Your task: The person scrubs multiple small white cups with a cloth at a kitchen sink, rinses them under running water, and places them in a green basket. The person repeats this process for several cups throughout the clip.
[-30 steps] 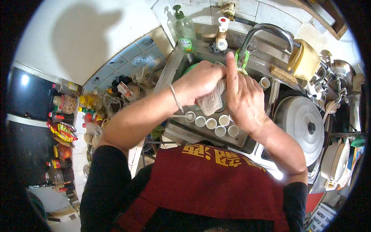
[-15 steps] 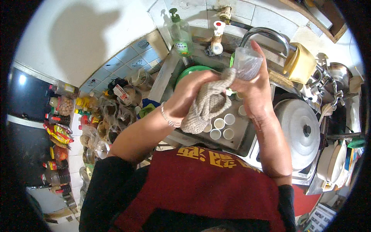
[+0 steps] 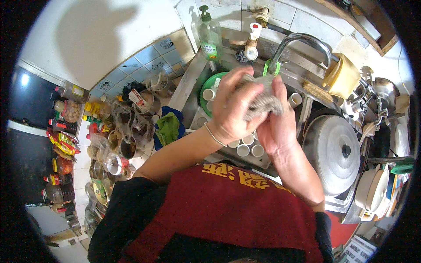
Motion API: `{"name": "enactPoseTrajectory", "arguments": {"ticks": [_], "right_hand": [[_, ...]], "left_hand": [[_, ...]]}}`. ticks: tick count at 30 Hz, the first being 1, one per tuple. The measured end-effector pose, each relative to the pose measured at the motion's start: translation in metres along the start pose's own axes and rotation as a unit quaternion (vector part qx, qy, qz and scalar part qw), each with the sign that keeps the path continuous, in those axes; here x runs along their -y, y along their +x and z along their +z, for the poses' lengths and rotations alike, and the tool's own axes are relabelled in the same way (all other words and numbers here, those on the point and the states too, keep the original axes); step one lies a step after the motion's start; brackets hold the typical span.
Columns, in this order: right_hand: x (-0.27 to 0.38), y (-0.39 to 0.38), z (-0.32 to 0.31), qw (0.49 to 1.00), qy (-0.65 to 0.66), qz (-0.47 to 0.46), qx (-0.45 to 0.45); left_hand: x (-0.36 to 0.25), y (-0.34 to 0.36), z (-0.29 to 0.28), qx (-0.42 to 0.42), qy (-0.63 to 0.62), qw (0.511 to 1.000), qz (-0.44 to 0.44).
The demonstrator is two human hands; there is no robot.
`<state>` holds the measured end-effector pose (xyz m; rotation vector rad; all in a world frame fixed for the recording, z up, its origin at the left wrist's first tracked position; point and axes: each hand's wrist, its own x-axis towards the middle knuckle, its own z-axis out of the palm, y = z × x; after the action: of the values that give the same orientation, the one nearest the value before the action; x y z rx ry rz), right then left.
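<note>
Above the sink (image 3: 185, 101), my left hand (image 3: 232, 109) is closed around a beige knitted cloth (image 3: 266, 106) and presses it against a clear plastic cup (image 3: 265, 80). My right hand (image 3: 278, 129) grips the cup from the other side. Most of the cup is hidden by fingers and cloth. Below my hands, several small white cups (image 3: 257, 151) stand in the sink basin, partly covered by my wrists. A green basin (image 3: 204, 91) with more white cups in it sits at the sink's left. Another white cup (image 3: 295, 100) lies near the sink's right edge.
Behind the sink are a curved faucet (image 3: 302, 37), a red-and-white tap (image 3: 255, 30) and a green pump bottle (image 3: 209, 38). To the right stands a large lidded pot (image 3: 331, 153). Bags and jars crowd the left, beside a green-and-blue cloth (image 3: 169, 127).
My left hand has brought the cloth up and right onto the cup, which was in full view in my right hand. My right hand has turned and dropped slightly to the left.
</note>
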<state>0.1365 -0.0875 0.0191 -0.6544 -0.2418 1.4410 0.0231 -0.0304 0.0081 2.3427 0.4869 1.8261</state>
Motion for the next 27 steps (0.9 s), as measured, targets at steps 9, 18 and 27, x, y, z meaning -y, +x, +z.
{"name": "enactPoseTrajectory", "arguments": {"ticks": [9, 18, 27], "right_hand": [[0.005, -0.015, -0.006, 0.652, -0.602, -0.438, 0.142], [0.031, 0.003, -0.001, 0.416, -0.604, -0.618, 0.282], [0.021, -0.005, 0.031, 0.987, -0.09, -0.051, -0.127]], "left_hand": [[-0.018, 0.011, -0.015, -0.019, -0.18, 0.863, -0.472], [0.007, 0.047, -0.02, 0.162, -0.492, 0.516, -0.682], [0.028, 0.021, -0.002, 0.038, -0.027, 0.989, 0.138]]}}
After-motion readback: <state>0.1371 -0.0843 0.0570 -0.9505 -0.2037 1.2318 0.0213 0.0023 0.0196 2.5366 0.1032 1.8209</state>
